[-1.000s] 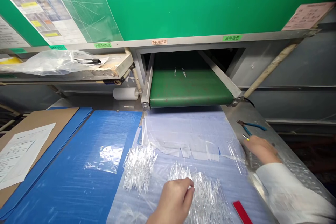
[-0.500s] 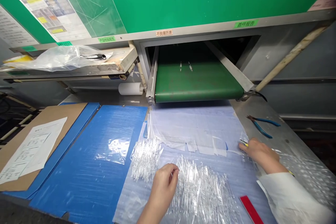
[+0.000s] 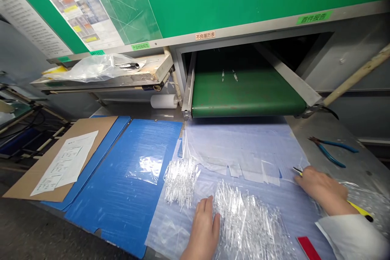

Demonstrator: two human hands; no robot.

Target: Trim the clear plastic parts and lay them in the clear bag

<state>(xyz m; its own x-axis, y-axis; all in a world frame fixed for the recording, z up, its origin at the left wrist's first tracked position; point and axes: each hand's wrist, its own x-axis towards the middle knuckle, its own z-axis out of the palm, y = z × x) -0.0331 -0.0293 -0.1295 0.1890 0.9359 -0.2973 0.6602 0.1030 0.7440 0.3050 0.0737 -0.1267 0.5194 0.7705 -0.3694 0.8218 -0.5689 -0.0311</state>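
My left hand (image 3: 203, 225), fingers held out and thumb apart, lies at the left edge of the large heap of thin clear plastic pieces (image 3: 248, 221); no object shows in it. A smaller heap of similar pieces (image 3: 182, 180) lies beyond it, to the left. On the right, my right hand (image 3: 321, 189) is closed around a slim yellow tool (image 3: 360, 210) that looks like a utility knife. Its metal tip points left over the translucent sheet (image 3: 243, 140), and its black end sticks out behind the wrist. Between tip and black end, the fingers hide most of it.
A green conveyor belt (image 3: 246, 101) carries two small clear pieces (image 3: 235, 75). Blue-handled pliers (image 3: 333, 152) lie at right, a red strip (image 3: 308, 248) in front. Blue boards (image 3: 122, 187) and cardboard with papers (image 3: 103, 126) cover the left. A shelf (image 3: 158, 69) overhangs the back left.
The view has shifted, so the scene sits further right in it. My left hand's pinched fingers have opened out. More of the yellow tool shows behind my right wrist.
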